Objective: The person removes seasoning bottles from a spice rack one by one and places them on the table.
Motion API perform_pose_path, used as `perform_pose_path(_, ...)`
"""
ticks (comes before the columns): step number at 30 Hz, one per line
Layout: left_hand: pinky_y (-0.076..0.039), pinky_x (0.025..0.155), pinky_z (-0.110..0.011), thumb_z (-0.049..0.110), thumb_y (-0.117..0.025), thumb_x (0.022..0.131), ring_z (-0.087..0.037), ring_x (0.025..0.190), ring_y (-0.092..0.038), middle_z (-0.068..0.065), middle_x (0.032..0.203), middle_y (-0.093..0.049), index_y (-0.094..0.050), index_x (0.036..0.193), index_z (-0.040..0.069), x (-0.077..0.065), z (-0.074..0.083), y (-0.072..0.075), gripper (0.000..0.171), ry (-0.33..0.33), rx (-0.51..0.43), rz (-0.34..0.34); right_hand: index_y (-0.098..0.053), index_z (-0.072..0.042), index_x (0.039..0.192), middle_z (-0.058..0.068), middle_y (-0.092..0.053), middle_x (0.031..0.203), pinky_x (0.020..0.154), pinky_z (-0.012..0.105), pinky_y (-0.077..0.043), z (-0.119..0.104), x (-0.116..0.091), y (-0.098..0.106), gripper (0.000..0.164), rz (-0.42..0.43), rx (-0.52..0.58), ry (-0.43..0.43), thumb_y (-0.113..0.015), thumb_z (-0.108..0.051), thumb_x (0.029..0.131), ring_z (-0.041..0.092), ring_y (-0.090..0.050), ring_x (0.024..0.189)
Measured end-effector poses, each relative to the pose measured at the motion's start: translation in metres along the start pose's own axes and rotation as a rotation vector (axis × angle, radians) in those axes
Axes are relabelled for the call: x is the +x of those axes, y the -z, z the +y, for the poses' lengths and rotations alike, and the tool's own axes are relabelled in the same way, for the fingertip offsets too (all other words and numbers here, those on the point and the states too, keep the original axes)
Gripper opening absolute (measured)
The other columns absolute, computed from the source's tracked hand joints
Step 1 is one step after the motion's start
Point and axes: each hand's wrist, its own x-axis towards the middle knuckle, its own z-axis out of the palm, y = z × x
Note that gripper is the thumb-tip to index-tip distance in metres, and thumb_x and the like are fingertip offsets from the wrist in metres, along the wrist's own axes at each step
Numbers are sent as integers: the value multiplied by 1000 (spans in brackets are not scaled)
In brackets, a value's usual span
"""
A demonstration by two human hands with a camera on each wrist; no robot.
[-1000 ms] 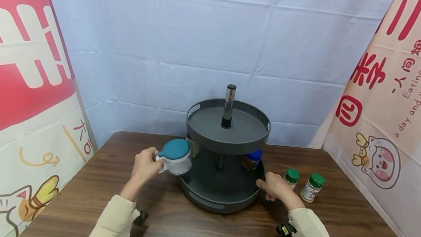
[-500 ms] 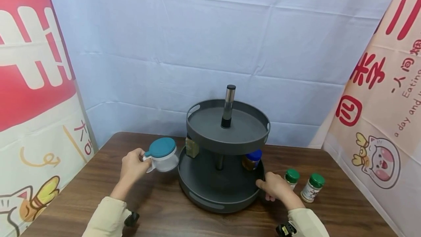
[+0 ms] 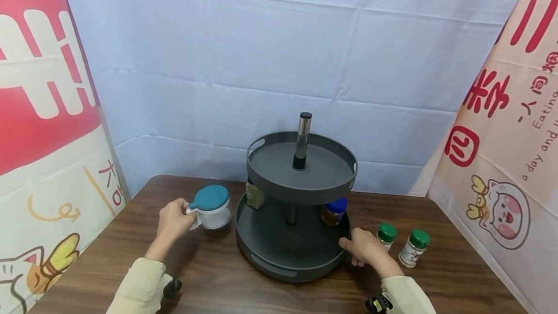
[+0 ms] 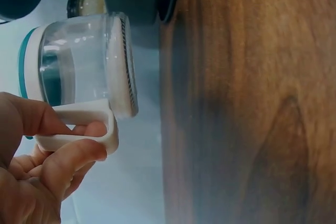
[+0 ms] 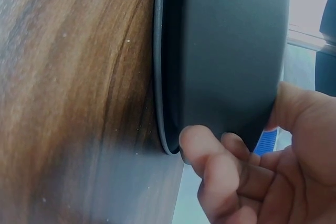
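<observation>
My left hand grips the white handle of a clear seasoning jar with a teal lid. The jar is upright, close over the table, left of a dark grey two-tier lazy Susan. At the lower tray's right side, my right hand holds the rim, thumb over the edge and curled fingers against the outer wall. On the lower tray stand a blue-lidded jar at the right and a small jar with pale green contents at the left, both partly hidden by the upper tray.
Two green-capped shakers stand right of the lazy Susan: the nearer shaker and another shaker partly behind my right hand. The upper tray has a central metal post. Pale blue cloth hangs behind the wooden table.
My left hand has carried the teal-lidded jar leftward, away from the lower tray, then slightly lower. My right hand has stayed at the tray rim.
</observation>
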Motion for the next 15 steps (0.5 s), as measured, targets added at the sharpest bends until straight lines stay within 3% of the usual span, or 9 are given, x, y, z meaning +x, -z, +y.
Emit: perform_pose_path(15, -39, 51, -32, 5, -61, 71, -24, 61, -49, -6, 62, -51, -49, 65, 5, 5, -14, -15, 13, 16, 50, -4, -57, -2, 66, 9, -56, 51, 49, 32, -43, -1, -1, 0, 30, 9, -6, -17, -55, -22, 88, 21, -53, 43)
